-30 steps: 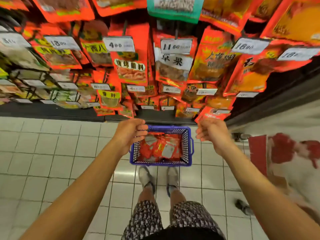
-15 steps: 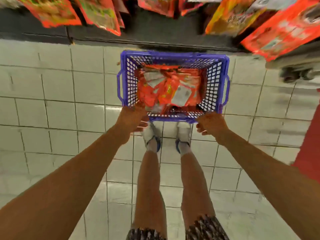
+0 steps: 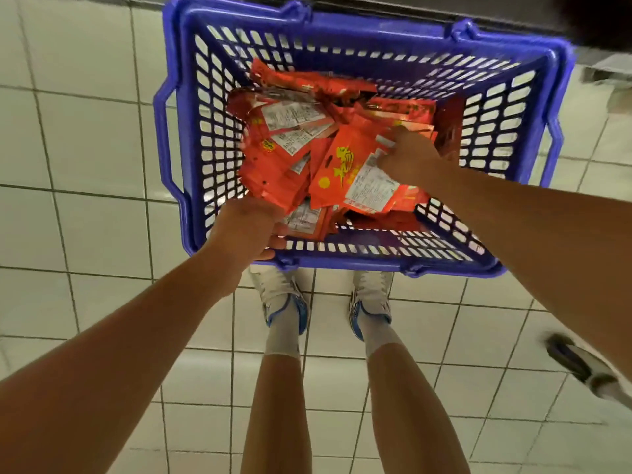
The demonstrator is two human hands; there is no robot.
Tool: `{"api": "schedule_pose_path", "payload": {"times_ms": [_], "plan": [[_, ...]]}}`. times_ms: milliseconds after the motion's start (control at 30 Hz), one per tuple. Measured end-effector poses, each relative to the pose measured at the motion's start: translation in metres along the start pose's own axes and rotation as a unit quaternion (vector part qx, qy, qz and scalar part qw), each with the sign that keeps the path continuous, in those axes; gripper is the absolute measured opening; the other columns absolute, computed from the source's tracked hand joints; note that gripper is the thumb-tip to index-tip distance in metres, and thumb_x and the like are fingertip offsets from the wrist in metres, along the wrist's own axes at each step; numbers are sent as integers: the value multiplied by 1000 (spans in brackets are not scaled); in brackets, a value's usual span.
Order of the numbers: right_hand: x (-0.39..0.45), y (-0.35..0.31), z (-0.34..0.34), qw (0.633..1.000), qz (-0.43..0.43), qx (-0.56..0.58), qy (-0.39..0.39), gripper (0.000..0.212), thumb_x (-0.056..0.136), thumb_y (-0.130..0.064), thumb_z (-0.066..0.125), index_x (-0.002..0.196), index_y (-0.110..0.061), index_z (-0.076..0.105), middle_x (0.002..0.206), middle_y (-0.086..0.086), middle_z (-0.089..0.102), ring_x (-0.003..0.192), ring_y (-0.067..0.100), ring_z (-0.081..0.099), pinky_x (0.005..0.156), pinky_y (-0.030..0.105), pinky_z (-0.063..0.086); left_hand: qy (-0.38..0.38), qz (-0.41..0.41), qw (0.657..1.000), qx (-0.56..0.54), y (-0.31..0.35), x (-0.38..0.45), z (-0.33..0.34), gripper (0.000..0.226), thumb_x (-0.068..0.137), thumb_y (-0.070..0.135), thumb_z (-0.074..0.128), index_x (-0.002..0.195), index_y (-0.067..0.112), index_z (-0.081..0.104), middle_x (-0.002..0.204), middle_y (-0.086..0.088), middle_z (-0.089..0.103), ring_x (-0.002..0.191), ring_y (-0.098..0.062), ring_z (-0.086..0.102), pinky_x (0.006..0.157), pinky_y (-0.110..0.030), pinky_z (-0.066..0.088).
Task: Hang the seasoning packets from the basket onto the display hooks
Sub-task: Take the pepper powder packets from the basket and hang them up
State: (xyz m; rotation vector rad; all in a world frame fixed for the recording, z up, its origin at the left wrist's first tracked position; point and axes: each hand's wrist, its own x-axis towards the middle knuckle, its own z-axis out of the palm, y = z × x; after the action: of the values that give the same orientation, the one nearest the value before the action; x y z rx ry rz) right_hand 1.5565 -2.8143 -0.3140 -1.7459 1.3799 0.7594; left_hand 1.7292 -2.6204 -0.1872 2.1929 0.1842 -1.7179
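A blue plastic basket (image 3: 184, 131) is sitting on the white tiled floor (image 3: 85, 148) at twelve o'clock from the person's white-and-blue shoes (image 3: 284, 302), and it is holding a loose heap of red seasoning packets (image 3: 290, 155) lying flat and overlapping, some face up, some showing white printed labels. The display hooks are lying outside this view.

The right hand (image 3: 407, 159) is reaching down into the basket from four o'clock, fingers spread and pressing on the upper right side of the heap, touching a packet with a yellow figure (image 3: 342, 165); whether it is actually pinching one I cannot tell. The left hand (image 3: 246, 230) is coming in at seven o'clock at the near left corner, curled, with the lower edge of the heap just at its fingers; the fingertips are hidden, so I cannot tell whether it is closed on a packet or only steadying the pile.

Judging by their look, the packets are handling as light, thin, floppy foil pouches, slick and prone to sliding off one another, so several may be lifting together. The best hold is probably a pinch at the top edge, near the small hang hole visible on the yellow-figured one, keeping that hole free for the hook.
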Motion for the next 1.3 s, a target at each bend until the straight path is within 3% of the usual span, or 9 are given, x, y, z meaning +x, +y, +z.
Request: {"api": "schedule_pose_path", "payload": {"times_ms": [167, 267, 467, 600, 733, 833, 1000, 1133, 1300], "plan": [[-6, 6, 33, 992, 3, -121, 20, 73, 94, -32, 63, 153, -11, 24, 148, 21, 37, 133, 41, 42, 102, 50, 44, -11, 3, 1000, -14, -10, 14, 6, 10, 100, 17, 57, 95, 15, 66, 79, -2, 74, 69, -17, 69, 68, -32, 58], [-25, 3, 34, 986, -1, -155, 61, 56, 94, -42, 62, 142, -20, 43, 135, 14, 56, 127, 38, 49, 95, 49, 47, -16, 17, 1000, 0, -14, 7, 8, 11, 99, 18, 58, 92, 17, 67, 76, 1, 76, 68, -15, 70, 64, -31, 60], [-88, -25, 39, 983, -175, 17, 52, 6, 98, -29, 57, 93, -25, 57, 71, 4, 63, 64, 26, 60, 55, 28, 38, -75, 53, 995, -45, -8, -8, 27, 7, 97, 24, 66, 92, 26, 70, 108, -14, 73, 95, -20, 71, 81, -38, 61], [-141, -49, 47, 947, -287, 147, -10, 23, 79, -7, 65, 75, -28, 57, 58, -15, 56, 56, -2, 55, 50, 10, 36, -56, 87, 984, -146, -1, -12, 54, 13, 98, 26, 65, 110, 25, 69, 113, -8, 74, 99, -18, 71, 79, -35, 60], [-123, -42, 44, 950, -183, 243, -67, 16, 85, -11, 68, 96, -23, 71, 83, -8, 73, 77, 4, 66, 73, 20, 52, 70, 5, 980, -186, -4, 5, 48, 16, 99, 14, 52, 91, 17, 65, 102, -22, 70, 95, -39, 70, 90, -55, 58], [-79, -19, 36, 981, -92, 155, 66, 20, 89, -13, 63, 107, -21, 69, 95, -3, 70, 77, 4, 61, 67, 7, 42, 44, -7, 982, -182, -10, 19, 33, 12, 98, 19, 54, 93, 23, 64, 101, -5, 72, 98, -27, 69, 96, -54, 55], [-10, 26, 28, 992, 10, -119, 32, 87, 91, -35, 69, 156, -8, 19, 158, 19, 29, 149, 36, 20, 116, 55, 32, -30, -20, 976, -216, -23, 32, 13, 27, 101, 18, 58, 126, 26, 62, 115, -3, 76, 104, -31, 73, 96, -56, 55], [-12, 40, 34, 960, -35, -251, 121, 67, 93, -36, 62, 149, -9, 37, 136, 21, 52, 125, 41, 51, 103, 54, 43, -43, -28, 970, -239, -26, 30, 7, 28, 102, 18, 56, 129, 25, 60, 116, -3, 76, 105, -30, 73, 97, -56, 54], [-59, 27, 22, 983, -130, -55, 119, 25, 92, -17, 66, 116, -11, 69, 104, 19, 69, 86, 33, 66, 71, 31, 46, -54, 6, 971, -233, -19, 10, 13, 33, 98, 22, 64, 131, 27, 59, 120, -1, 74, 109, -29, 71, 98, -56, 54]]}}
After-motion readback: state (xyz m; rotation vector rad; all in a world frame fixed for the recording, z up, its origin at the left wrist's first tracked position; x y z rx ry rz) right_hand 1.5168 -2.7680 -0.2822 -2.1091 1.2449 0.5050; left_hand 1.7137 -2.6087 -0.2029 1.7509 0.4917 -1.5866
